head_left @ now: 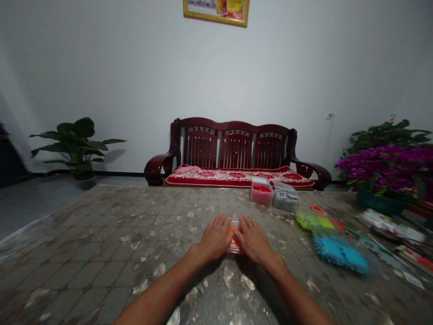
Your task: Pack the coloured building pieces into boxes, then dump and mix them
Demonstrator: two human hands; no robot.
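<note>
Holding a clear box [232, 254] of orange bits [234, 232] on the table [101, 243] between half-curled left hand [215, 236] and right hand [253, 238], seemingly only part done, hard to tell if shut, with pink box [261, 195] and blue box [340, 253] untouched off right.

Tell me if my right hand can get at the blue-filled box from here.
Probably yes: only flat tablecloth seems to lie between your right hand and the blue-filled box, though that hand is on the orange-filled box and would likely have to leave it.
</note>
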